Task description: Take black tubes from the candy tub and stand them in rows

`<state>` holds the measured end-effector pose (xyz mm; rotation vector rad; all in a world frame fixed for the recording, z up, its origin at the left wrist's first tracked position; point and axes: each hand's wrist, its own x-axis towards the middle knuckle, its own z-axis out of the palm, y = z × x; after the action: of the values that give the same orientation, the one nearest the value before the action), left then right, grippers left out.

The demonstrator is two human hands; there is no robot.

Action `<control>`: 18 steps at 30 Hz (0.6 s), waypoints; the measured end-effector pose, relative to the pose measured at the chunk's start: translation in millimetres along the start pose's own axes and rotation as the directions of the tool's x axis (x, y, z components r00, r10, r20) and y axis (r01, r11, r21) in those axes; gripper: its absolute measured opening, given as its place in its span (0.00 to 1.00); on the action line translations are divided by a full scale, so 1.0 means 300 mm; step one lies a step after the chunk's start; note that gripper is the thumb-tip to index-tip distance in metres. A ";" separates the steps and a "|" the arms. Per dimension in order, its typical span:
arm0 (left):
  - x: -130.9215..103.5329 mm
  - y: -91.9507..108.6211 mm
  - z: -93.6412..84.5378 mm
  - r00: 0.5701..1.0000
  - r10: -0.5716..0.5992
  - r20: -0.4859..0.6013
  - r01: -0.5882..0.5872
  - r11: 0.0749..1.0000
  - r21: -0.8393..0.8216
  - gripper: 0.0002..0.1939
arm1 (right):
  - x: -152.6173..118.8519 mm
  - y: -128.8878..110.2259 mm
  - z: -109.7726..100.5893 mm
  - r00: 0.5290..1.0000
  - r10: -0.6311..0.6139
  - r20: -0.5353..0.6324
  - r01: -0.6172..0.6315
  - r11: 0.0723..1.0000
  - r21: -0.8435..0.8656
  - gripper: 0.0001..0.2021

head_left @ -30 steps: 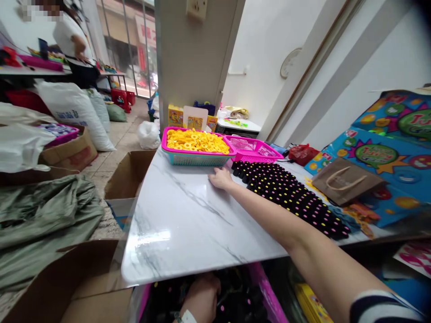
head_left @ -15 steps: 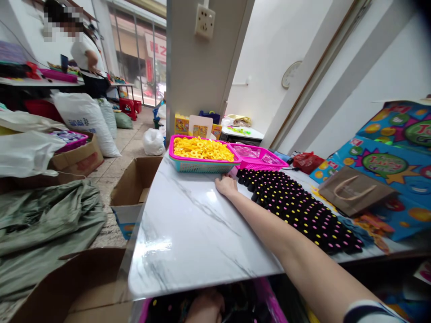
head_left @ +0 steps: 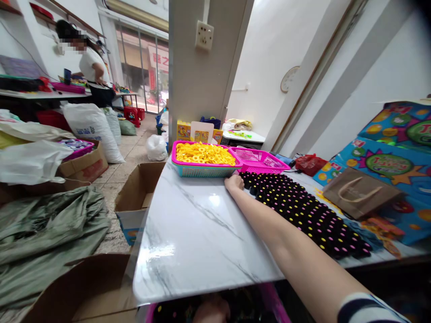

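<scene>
R hand (head_left: 235, 183) is just in front of the ring basket (head_left: 206, 172), right by the near-left end of the black pieces (head_left: 305, 211). Fingers curled, but the tips are hidden, so can't tell if that grip is together or on a pc. L hand (head_left: 212, 310) is below the basket, under the bench (head_left: 191, 242) edge in a pink bin (head_left: 274, 301). Dark, blurry & cut off, can't tell its grip either.

Black pieces run R of the basket toward the camera, w/ yellow & pink dots, packed too tight to count. Yellow rings (head_left: 204, 154): same, a heap. 1 pink basket (head_left: 257, 167) directly R of it. Farther R, 1 brown paper bag (head_left: 362, 193) partly blocks the blue packaging (head_left: 384, 161), which reads "Juicy" + a word starting w/ G. Beyond the basket: 1 socket (head_left: 204, 36), 1 clock (head_left: 289, 80). Far L, 1 person (head_left: 96, 69).
</scene>
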<state>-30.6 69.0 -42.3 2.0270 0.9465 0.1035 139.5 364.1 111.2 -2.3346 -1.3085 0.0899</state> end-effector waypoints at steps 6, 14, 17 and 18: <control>-0.023 -0.003 0.003 1.000 0.013 0.002 -0.014 0.999 0.052 0.11 | 0.046 -0.014 0.027 0.998 0.060 0.026 -0.060 0.998 0.013 0.18; -0.028 0.017 -0.007 1.000 0.025 0.019 -0.027 0.990 0.139 0.13 | 0.024 -0.030 -0.012 0.997 0.066 0.040 -0.067 0.998 0.019 0.18; -0.021 0.025 -0.016 1.000 0.009 -0.009 -0.008 0.987 0.163 0.12 | -0.028 -0.033 -0.051 0.998 0.008 0.063 -0.008 1.000 0.011 0.18; -0.019 0.029 -0.016 1.000 0.002 -0.024 0.002 0.986 0.166 0.11 | -0.052 -0.032 -0.065 0.997 -0.025 0.079 0.024 1.000 0.009 0.18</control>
<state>-31.4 65.5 -31.4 2.1832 0.9982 0.0501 128.6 348.5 130.2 -2.3290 -1.3714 0.1805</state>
